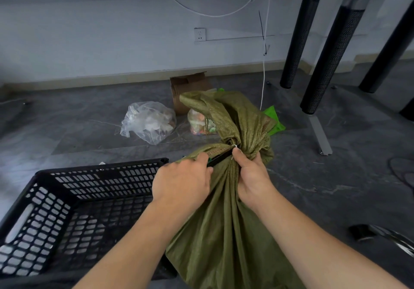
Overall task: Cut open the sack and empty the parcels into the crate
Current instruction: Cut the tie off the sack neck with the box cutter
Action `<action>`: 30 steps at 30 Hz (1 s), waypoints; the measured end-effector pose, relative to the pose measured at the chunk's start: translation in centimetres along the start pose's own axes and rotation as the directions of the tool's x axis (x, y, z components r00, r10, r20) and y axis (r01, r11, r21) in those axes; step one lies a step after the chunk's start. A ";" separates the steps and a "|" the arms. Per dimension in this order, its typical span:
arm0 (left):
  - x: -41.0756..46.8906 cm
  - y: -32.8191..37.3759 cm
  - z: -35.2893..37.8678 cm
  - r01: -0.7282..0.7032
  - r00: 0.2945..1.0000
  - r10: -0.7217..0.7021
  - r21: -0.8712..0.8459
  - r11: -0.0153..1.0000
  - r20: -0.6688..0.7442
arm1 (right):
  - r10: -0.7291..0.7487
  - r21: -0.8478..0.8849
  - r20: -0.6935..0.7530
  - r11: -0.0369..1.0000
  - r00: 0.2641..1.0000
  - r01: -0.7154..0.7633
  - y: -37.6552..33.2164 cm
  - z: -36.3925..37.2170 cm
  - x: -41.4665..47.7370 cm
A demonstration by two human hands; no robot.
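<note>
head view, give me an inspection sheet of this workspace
surface: grey stone-look floor, scuffed
job's things: green sack tied shut at the neck with a white tie; black crate left of it, no parcels seen inside
clutter: clear plastic bag, cardboard box, bright green bag
grippers: left hand holds a dark cutting tool at the tie; right hand grips the sack neck
cables: white cable hanging down the wall
surroundings: wall socket, black table legs
</note>
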State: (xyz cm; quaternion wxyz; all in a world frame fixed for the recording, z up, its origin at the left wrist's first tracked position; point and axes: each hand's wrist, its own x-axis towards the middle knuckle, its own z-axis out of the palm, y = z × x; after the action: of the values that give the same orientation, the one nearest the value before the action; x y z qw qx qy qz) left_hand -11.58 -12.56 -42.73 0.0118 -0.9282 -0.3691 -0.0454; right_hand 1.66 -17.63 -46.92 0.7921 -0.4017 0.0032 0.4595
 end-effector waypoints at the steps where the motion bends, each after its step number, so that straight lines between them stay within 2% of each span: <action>1: 0.0 0.0 0.1 0.003 1.000 -0.003 0.004 1.000 0.005 | 0.002 0.006 0.000 1.000 1.000 -0.002 0.2 0.0 0.0; 4: 0.0 -0.1 0.4 0.023 1.000 -0.022 -0.049 0.999 0.009 | 0.001 0.030 -0.020 1.000 1.000 0.000 0.7 0.3 -0.2; 8: -0.1 0.1 0.9 0.087 0.994 -0.072 -0.195 0.977 0.081 | -0.017 0.054 -0.071 0.998 0.997 0.021 0.5 0.4 -0.4; 12: 1.4 -0.3 0.8 0.259 0.961 -0.272 -0.500 0.826 0.048 | 0.056 0.056 -0.107 0.997 0.993 -0.051 3.4 1.5 -1.2; 16: 1.6 -1.1 -0.1 0.196 0.975 -0.220 -0.499 0.844 0.012 | 0.028 0.088 -0.077 0.996 0.997 -0.021 4.1 1.4 -1.4; 19: 1.3 -2.0 -0.3 0.166 0.984 -0.179 -0.524 0.835 0.027 | 0.006 0.042 -0.052 0.999 0.999 -0.004 2.5 0.1 -0.6; 23: 1.1 -2.6 0.5 0.187 0.982 -0.139 -0.609 0.771 0.126 | 0.001 -0.115 0.027 0.993 1.000 0.002 1.0 -0.2 -0.4; 26: 0.8 -2.7 1.2 0.262 0.964 -0.153 -0.695 0.669 0.216 | 0.008 -0.351 0.067 0.936 0.998 0.016 0.2 0.0 -0.3; 28: 0.6 -2.7 1.7 0.300 0.953 -0.168 -0.731 0.612 0.250 | -0.015 -0.561 0.102 0.825 0.995 0.070 -0.5 0.1 -0.6; 30: 0.6 -2.8 2.4 0.322 0.947 -0.199 -0.739 0.591 0.254 | -0.027 -0.754 0.148 0.644 0.989 0.130 -1.4 -0.4 -0.7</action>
State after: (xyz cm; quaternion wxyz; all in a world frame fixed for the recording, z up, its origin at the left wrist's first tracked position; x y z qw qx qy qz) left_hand -12.86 -9.99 -45.14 -0.4199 -0.7794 -0.4456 -0.1329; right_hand 2.42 -18.77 -46.05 0.5682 -0.6677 -0.2561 0.4071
